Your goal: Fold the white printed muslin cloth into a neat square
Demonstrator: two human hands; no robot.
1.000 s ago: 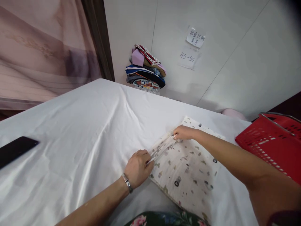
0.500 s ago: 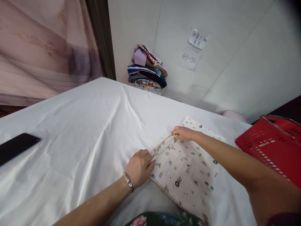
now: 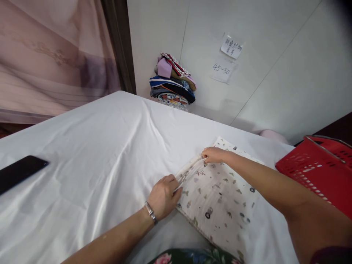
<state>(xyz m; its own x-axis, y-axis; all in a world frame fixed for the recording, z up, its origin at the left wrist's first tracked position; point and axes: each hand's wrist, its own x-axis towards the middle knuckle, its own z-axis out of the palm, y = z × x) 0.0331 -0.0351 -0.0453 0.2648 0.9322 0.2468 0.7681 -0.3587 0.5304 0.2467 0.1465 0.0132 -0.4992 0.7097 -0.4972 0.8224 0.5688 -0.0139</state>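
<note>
A cream cloth (image 3: pixel 220 200) printed with small leaves and figures lies folded in layers on the white-covered table. My left hand (image 3: pixel 165 196), with a silver bracelet at the wrist, pinches the cloth's left edge near its front corner. Farther along that same edge, my right hand (image 3: pixel 213 155) grips the fabric with curled fingers. Between the two hands the edge is gathered into narrow creases. My right forearm crosses over the cloth and hides part of its far side.
A dark phone (image 3: pixel 23 172) lies at the table's left. A red basket (image 3: pixel 316 176) with a metal handle stands at the right. Beyond the far edge is a stack of folded fabrics (image 3: pixel 173 82) by the wall. A pink curtain (image 3: pixel 55 55) hangs at left.
</note>
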